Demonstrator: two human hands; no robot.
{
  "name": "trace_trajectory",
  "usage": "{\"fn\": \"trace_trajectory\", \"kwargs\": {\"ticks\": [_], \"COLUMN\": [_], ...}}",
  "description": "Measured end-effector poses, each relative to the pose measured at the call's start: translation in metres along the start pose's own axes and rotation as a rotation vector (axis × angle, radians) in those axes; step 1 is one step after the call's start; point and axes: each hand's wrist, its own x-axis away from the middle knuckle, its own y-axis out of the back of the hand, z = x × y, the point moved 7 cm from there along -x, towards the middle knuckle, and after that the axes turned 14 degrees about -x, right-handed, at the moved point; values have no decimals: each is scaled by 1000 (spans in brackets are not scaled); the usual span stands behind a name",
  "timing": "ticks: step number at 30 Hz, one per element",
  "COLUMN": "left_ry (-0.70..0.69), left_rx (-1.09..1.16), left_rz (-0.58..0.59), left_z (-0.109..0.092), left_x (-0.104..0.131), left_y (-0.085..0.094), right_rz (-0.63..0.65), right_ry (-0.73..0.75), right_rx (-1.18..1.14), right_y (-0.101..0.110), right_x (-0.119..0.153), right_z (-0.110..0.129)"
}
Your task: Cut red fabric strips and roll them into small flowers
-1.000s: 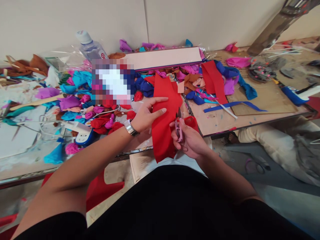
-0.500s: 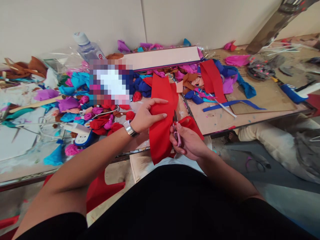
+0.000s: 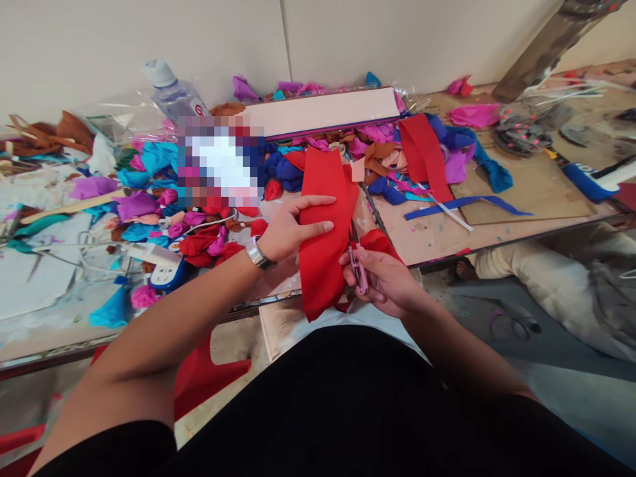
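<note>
A long red fabric strip (image 3: 324, 258) lies over the table edge, its lower end hanging toward my lap. Flat on top of it rests my left hand (image 3: 298, 225), thumb and forefinger stretched out and apart, pressing the cloth. My right hand (image 3: 382, 275) is closed around the pink handles of a small pair of scissors (image 3: 361, 275). Their dark blades point away from me along the strip's right edge. More red fabric (image 3: 377, 240) lies bunched just beyond my right fingers.
Crumpled colourful cloth pieces (image 3: 134, 205) cover the left of the table, near a plastic bottle (image 3: 179, 96) and a blue-white power strip (image 3: 166, 271). On the right are another red strip (image 3: 424, 156), a blue ribbon (image 3: 467, 204) and cardboard (image 3: 531, 192). A person's leg (image 3: 527, 265) is at the right.
My right hand and the scissors have shifted slightly to the right, by the strip's edge. The left hand stays nearly in place on the red cloth.
</note>
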Motion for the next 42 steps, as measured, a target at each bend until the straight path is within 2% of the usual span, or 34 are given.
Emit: {"fn": "trace_trajectory", "kwargs": {"ticks": [8, 16, 22, 27, 36, 42], "left_ry": [-60, -76, -14, 64, -13, -177], "left_rx": [-211, -219, -7, 200, 168, 144], "left_rz": [-22, -23, -4, 48, 184, 73], "left_z": [-4, -7, 2, 3, -2, -5], "left_x": [2, 5, 3, 2, 6, 0], "left_y": [2, -1, -2, -7, -14, -9], "right_rz": [7, 29, -29, 17, 13, 0], "right_ry": [-27, -29, 13, -8, 36, 64], "right_rx": [-54, -86, -22, -23, -1, -3], "right_y": [10, 2, 2, 0, -2, 0], "right_x": [-1, -2, 1, 4, 3, 0], "right_z": [-4, -4, -2, -7, -2, 0]}}
